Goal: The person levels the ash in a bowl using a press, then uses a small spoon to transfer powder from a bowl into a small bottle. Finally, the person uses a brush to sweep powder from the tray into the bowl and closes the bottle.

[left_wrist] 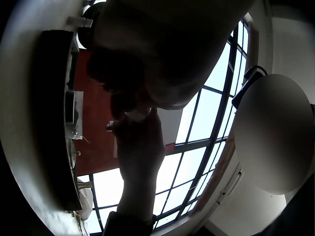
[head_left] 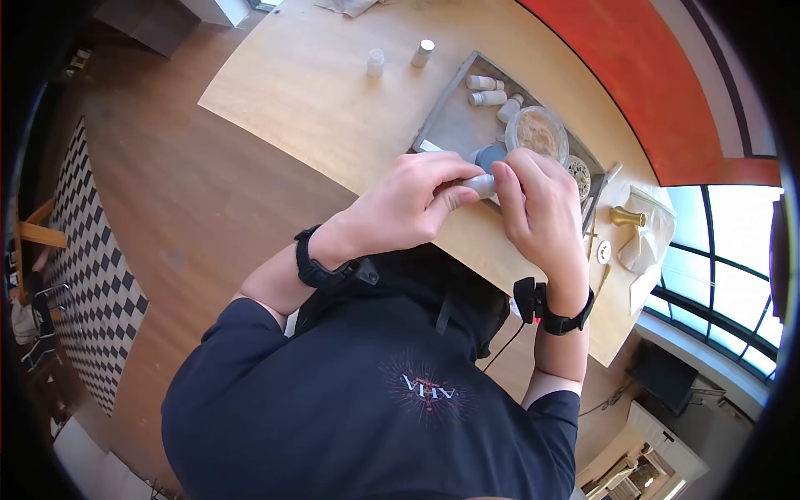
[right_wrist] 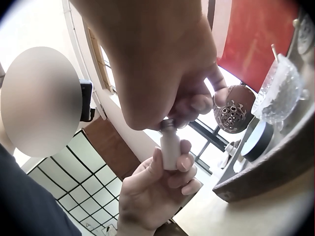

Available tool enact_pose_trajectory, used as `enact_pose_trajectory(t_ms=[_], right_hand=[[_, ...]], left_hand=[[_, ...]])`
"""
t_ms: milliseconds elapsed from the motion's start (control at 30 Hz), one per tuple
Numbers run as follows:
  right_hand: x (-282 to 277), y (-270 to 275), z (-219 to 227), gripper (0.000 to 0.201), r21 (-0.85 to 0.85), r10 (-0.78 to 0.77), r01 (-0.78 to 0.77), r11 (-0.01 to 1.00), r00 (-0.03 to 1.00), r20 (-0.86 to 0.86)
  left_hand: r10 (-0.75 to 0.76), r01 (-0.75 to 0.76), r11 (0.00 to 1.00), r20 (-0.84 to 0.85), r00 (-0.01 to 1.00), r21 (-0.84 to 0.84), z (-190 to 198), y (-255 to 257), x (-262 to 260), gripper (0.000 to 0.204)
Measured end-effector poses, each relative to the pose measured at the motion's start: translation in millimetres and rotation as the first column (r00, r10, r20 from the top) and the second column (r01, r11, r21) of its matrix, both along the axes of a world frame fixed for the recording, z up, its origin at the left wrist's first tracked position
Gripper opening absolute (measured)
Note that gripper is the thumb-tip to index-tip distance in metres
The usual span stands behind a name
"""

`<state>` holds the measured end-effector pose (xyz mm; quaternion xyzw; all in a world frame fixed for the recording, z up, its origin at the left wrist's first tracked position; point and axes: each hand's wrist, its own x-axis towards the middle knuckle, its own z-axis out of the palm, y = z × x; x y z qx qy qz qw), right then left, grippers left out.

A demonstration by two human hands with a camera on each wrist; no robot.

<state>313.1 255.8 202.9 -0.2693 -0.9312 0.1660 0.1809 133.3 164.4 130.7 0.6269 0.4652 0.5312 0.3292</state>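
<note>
A small white bottle (head_left: 481,185) is between the two hands, above the table's near edge. My left hand (head_left: 407,204) grips its body with thumb and fingers; in the right wrist view this hand (right_wrist: 155,189) holds the bottle (right_wrist: 170,151) upright from below. My right hand (head_left: 542,204) has its curled fingers at the bottle's other end, where a dark metallic cap (right_wrist: 168,124) shows in the right wrist view. The left wrist view is dark, with the right hand (left_wrist: 140,147) meeting the bottle (left_wrist: 139,115).
Behind the hands, a grey tray (head_left: 446,104) bears several white bottles (head_left: 487,98), a clear bowl (head_left: 537,133) of light brown material and a blue-topped round container (head_left: 490,156). Two bottles (head_left: 375,62) (head_left: 423,53) stand left of it. A brass vase (head_left: 627,216) lies right.
</note>
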Motion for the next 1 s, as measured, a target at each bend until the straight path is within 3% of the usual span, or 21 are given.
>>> enact_pose_trajectory(t_ms=[200,300,400,500,600,733,767,900,1000], right_hand=[[-26.9,7.1,3.7,0.026,0.016,0.018,-0.018,1.0,1.0,-0.011],[-47.2,17.7,9.9,0.026,0.093,-0.031,0.035,0.995,0.999,-0.039],[-71.1,37.0,1.5,0.028,0.252,-0.03,0.036,0.967,0.999,-0.03],[-99.9,53.8,-22.8,0.028,0.343,-0.007,0.005,0.939,1.0,0.004],[-119.8,68.7,-48.8,0.029,0.386,0.013,-0.034,0.922,0.998,0.057],[-134.8,77.2,-68.3,0.032,0.41,-0.029,-0.051,0.911,0.982,0.186],[-135.5,78.6,-74.8,0.035,0.428,-0.019,-0.044,0.903,0.989,0.144],[-124.5,64.7,-51.0,0.04,0.299,-0.074,0.025,0.954,0.986,0.153],[-90.2,55.5,-32.1,0.04,0.283,-0.08,0.09,0.955,0.996,-0.045]], left_hand=[[0.007,-0.003,0.993,0.029,1.0,-0.117,3.3,1.8,-31.4,0.03],[0.179,-0.154,0.981,0.228,0.957,-0.121,-5.6,7.6,-59.3,0.042],[0.399,-0.385,0.886,0.0,0.917,-0.258,1.3,17.1,-100.3,0.052],[0.438,-0.495,0.812,-0.237,0.867,-0.31,-9.1,33.4,-120.2,0.056],[0.402,-0.487,0.839,-0.326,0.856,-0.243,-21.6,51.5,-121.4,0.056],[0.439,-0.527,0.837,-0.392,0.809,-0.15,-37.9,69.7,-122.4,0.046],[0.451,-0.542,0.826,-0.399,0.798,-0.151,-41.7,73.3,-121.2,0.043],[0.487,-0.565,0.814,-0.371,0.791,-0.136,-30.8,71.0,-121.6,0.034],[0.489,-0.518,0.846,-0.204,0.848,-0.124,-4.6,50.5,-119.3,0.027]])
